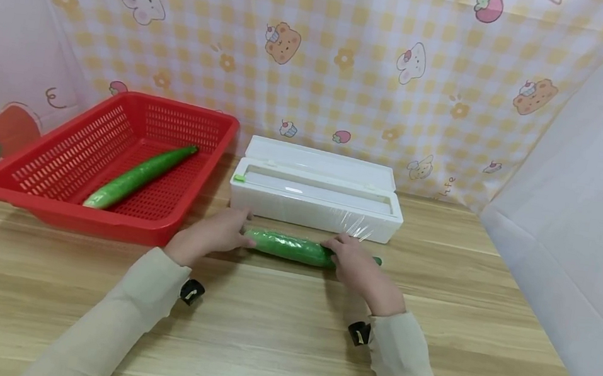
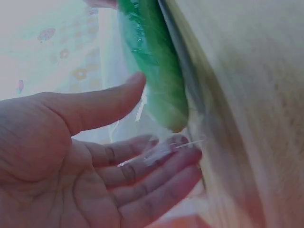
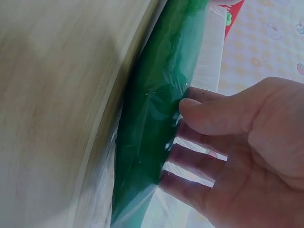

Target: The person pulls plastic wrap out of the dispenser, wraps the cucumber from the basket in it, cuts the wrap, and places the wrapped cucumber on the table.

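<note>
Close by the white cling-film dispenser point(image 1: 312, 210), a film-wrapped cucumber point(image 1: 289, 247) lies on the worktop point(image 1: 264, 342). The left hand point(image 1: 209, 234) spreads loose fingers at its pale end; the right hand point(image 1: 361, 272), fingers extended, touches its side unclasped. Likely firm, fairly light, slick: best cradled at both ends.

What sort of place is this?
Probably a small curtained-off workspace for handling food: a cartoon-patterned cloth hangs behind a wooden tabletop, where a film-covered cucumber lies in front of an open white box.
</note>
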The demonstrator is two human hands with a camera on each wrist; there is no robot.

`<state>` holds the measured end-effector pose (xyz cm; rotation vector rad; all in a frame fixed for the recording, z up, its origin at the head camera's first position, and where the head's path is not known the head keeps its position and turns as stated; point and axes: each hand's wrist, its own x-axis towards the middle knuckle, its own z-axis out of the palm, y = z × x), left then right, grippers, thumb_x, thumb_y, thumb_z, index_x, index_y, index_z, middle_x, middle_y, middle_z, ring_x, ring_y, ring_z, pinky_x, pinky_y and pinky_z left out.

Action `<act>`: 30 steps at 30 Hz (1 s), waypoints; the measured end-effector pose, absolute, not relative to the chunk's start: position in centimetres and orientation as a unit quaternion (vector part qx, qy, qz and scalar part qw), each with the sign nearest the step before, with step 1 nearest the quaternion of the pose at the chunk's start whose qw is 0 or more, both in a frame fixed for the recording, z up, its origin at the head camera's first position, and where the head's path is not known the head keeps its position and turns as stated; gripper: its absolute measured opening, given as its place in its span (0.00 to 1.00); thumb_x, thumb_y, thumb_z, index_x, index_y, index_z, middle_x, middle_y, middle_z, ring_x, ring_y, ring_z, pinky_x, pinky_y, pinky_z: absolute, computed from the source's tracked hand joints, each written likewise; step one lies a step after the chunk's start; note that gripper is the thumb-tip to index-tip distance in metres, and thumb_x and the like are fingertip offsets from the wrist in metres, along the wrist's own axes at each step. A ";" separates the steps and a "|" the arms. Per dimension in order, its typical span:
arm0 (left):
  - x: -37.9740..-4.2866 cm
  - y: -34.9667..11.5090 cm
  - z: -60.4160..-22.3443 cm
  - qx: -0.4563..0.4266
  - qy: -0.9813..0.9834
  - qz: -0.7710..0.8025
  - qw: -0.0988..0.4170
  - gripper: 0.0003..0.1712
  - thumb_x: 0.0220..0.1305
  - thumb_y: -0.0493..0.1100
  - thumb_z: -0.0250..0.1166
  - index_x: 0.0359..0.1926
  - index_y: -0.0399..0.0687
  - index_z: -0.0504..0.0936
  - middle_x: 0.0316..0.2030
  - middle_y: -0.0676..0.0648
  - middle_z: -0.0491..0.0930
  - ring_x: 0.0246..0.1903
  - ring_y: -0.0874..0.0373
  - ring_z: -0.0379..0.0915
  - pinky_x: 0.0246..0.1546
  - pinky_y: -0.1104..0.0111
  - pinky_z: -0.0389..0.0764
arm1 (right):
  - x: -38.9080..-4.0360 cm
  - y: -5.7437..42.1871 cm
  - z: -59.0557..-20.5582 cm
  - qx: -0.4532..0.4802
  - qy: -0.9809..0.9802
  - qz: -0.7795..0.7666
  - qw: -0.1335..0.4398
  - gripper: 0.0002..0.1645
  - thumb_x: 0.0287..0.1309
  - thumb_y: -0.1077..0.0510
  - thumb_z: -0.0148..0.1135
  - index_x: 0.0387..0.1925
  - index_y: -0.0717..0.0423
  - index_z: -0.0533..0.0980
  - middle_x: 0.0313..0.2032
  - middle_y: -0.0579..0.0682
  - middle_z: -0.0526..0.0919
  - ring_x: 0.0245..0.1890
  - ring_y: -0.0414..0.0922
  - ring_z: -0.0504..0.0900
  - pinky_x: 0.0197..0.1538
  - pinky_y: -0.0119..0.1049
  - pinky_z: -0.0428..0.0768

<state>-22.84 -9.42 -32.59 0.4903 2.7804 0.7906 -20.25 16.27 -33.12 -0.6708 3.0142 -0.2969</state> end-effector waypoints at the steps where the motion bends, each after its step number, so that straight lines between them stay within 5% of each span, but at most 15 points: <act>1: -22.7 -9.3 -32.5 0.169 0.946 0.260 0.092 0.28 0.58 0.43 0.65 0.54 0.31 0.68 0.34 0.42 0.75 0.34 0.52 0.70 0.33 0.65 0.74 | -20.3 16.3 -33.1 -0.215 0.972 -0.095 0.021 0.21 0.61 0.69 0.51 0.56 0.60 0.72 0.54 0.58 0.74 0.55 0.55 0.73 0.57 0.47 0.73; 7: -21.9 -7.2 -32.5 0.243 0.954 0.177 -0.004 0.25 0.57 0.45 0.66 0.54 0.42 0.75 0.50 0.43 0.75 0.50 0.50 0.70 0.52 0.58 0.74 | -20.3 16.2 -32.9 -0.209 0.973 -0.091 0.033 0.22 0.61 0.70 0.49 0.57 0.59 0.72 0.55 0.57 0.73 0.54 0.52 0.73 0.56 0.44 0.73; 13: -21.3 -4.9 -33.3 0.291 0.948 0.126 0.006 0.25 0.56 0.47 0.67 0.56 0.54 0.75 0.49 0.49 0.75 0.48 0.56 0.70 0.48 0.60 0.76 | -20.4 16.1 -33.0 -0.206 0.974 -0.088 0.032 0.23 0.60 0.70 0.50 0.57 0.57 0.72 0.55 0.56 0.73 0.54 0.51 0.73 0.56 0.44 0.74; 19: -21.6 -4.1 -33.5 0.277 0.952 0.131 -0.001 0.25 0.53 0.44 0.70 0.54 0.53 0.77 0.47 0.49 0.76 0.46 0.55 0.70 0.46 0.60 0.75 | -20.6 15.9 -33.4 -0.188 0.978 -0.083 0.037 0.32 0.51 0.74 0.52 0.59 0.56 0.70 0.55 0.56 0.71 0.52 0.51 0.70 0.55 0.45 0.74; 24: -22.2 -4.0 -33.6 0.273 0.952 0.136 -0.008 0.23 0.52 0.43 0.71 0.51 0.52 0.79 0.45 0.49 0.78 0.43 0.55 0.71 0.45 0.61 0.74 | -20.5 15.7 -33.5 -0.174 0.982 -0.070 0.036 0.34 0.53 0.72 0.52 0.63 0.51 0.67 0.51 0.58 0.67 0.47 0.52 0.64 0.46 0.42 0.74; 30: -22.5 -4.0 -33.8 0.274 0.953 0.131 -0.010 0.26 0.51 0.43 0.71 0.53 0.50 0.78 0.45 0.48 0.77 0.44 0.54 0.71 0.46 0.61 0.74 | -20.4 15.7 -33.6 -0.194 0.980 -0.051 -0.008 0.30 0.58 0.64 0.57 0.62 0.65 0.63 0.49 0.60 0.70 0.48 0.53 0.68 0.52 0.44 0.72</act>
